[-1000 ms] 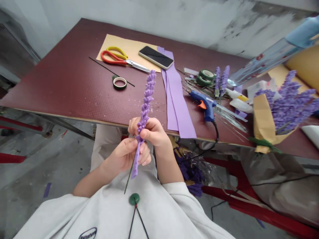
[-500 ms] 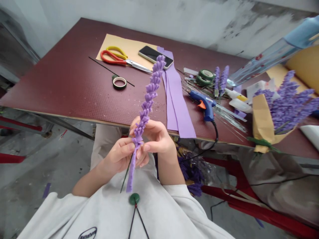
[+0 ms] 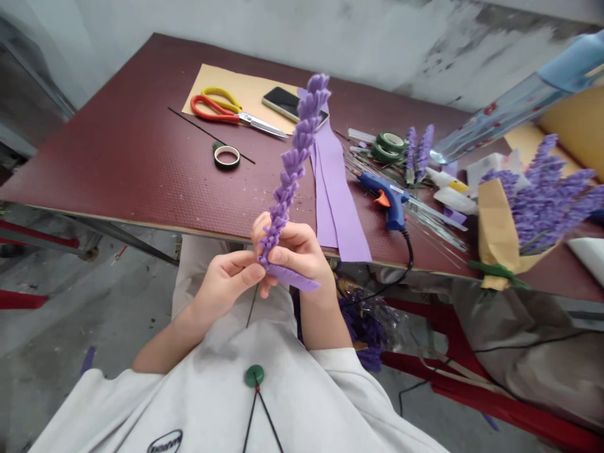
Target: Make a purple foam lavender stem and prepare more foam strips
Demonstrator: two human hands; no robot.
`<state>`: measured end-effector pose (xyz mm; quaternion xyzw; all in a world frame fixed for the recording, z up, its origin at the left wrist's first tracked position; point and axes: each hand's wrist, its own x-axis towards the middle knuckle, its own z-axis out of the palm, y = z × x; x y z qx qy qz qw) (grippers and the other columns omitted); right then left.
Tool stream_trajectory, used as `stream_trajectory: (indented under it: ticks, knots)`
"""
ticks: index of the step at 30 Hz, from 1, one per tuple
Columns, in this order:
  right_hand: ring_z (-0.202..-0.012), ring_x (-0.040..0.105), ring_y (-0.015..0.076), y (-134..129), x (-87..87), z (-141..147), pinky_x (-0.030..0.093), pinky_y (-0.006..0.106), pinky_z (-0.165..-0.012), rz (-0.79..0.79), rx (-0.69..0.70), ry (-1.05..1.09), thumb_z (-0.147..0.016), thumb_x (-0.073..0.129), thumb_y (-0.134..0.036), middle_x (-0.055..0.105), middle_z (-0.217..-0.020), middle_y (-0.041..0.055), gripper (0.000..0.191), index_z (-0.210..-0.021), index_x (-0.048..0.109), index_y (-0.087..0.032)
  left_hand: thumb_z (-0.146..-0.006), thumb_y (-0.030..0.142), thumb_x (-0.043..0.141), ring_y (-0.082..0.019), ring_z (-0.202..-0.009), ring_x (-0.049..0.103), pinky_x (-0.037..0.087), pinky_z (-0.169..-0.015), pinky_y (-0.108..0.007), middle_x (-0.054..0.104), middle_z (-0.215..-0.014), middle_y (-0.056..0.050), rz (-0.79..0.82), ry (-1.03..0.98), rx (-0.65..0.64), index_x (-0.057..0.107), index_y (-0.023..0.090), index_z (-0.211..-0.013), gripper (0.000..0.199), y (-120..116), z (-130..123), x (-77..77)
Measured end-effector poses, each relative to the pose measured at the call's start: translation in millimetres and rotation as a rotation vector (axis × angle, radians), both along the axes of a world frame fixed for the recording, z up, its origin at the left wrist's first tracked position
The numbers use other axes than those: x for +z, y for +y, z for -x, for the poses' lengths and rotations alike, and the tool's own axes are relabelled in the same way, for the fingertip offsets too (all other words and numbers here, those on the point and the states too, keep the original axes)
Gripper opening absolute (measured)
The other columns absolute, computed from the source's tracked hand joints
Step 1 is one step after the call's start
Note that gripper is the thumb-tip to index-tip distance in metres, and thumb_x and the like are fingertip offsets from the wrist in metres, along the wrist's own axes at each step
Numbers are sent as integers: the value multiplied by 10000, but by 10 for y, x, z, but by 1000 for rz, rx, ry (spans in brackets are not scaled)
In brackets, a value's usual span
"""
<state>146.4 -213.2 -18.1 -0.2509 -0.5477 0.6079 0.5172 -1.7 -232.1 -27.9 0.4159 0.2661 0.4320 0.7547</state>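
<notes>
A purple felt flower stalk (image 3: pixel 296 154) leans up and to the right between my hands, over the table's front edge. My left hand (image 3: pixel 231 280) pinches its lower end, where the thin green stem (image 3: pixel 253 305) comes out below. My right hand (image 3: pixel 297 251) has its fingers closed round the lowest petals. The loose end of the purple strip (image 3: pixel 293 278) sticks out to the right beneath my right fingers. Some fingertips are hidden behind the flower.
On the dark red table (image 3: pixel 141 138) lie scissors (image 3: pixel 236 114), a phone (image 3: pixel 283 104), green tape (image 3: pixel 226 156), purple felt strips (image 3: pixel 337 195) and a blue glue gun (image 3: pixel 389 198). A wrapped purple bouquet (image 3: pixel 542 201) and a clear blue bottle (image 3: pixel 504 110) are at the right.
The flower stalk has risen and tilted further right. Its loose strip end, which hung straight down, now points right. The stem has swung slightly right, and my left hand has shifted a little.
</notes>
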Motion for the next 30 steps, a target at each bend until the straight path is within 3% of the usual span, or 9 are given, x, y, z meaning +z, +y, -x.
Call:
stream_trajectory:
  ticks: [4,10,12,17,23,26,30]
  knots:
    - [-787,532,152,69,-6,-17,486,327,-737,-190,-88,-77,-770,680,-334,565,-788,24,137,-763,674,-197,-707,394,757,-88,-503,565,462,-480,-201,642,-620,16,-101,117,206,691,174,-775,240,10,-16,-27]
    - [-805,532,150,78,-11,-19,453,327,-773,-240,-169,-208,-802,648,-303,601,-804,24,102,-801,661,-202,-806,279,660,-106,-588,585,466,-580,-215,649,-628,2,-798,534,535,675,172,-711,143,2,25,-26]
    - [-797,545,147,64,4,-15,457,320,-768,-247,-179,-227,-795,653,-286,612,-808,22,85,-806,659,-202,-811,265,653,-105,-594,580,457,-587,-211,641,-627,7,-883,598,572,652,174,-684,155,-1,33,-6]
    - [-759,564,132,63,54,-14,470,288,-725,-153,-149,-215,-811,624,-335,620,-809,21,148,-799,666,-193,-862,187,532,-104,-576,544,435,-569,-215,588,-610,1,-826,732,497,580,183,-606,261,-18,40,77]
    - [-677,568,111,85,116,-7,475,241,-613,-22,-186,-170,-740,689,-384,628,-725,2,198,-739,667,-187,-820,145,534,-107,-577,536,434,-563,-217,588,-618,0,-779,653,423,590,183,-606,224,-17,60,81]
    - [-587,515,82,72,124,5,435,217,-550,16,-189,-185,-734,701,-365,579,-634,-21,215,-675,618,-175,-794,177,595,-123,-668,595,476,-629,-227,654,-736,-10,-619,490,381,666,188,-765,78,9,54,17]
    - [-573,473,66,33,125,13,400,211,-541,1,-212,-238,-764,673,-367,534,-636,-27,235,-681,583,-166,-741,246,699,-140,-816,638,509,-750,-244,687,-845,-16,-259,166,210,683,193,-903,171,83,41,-54]
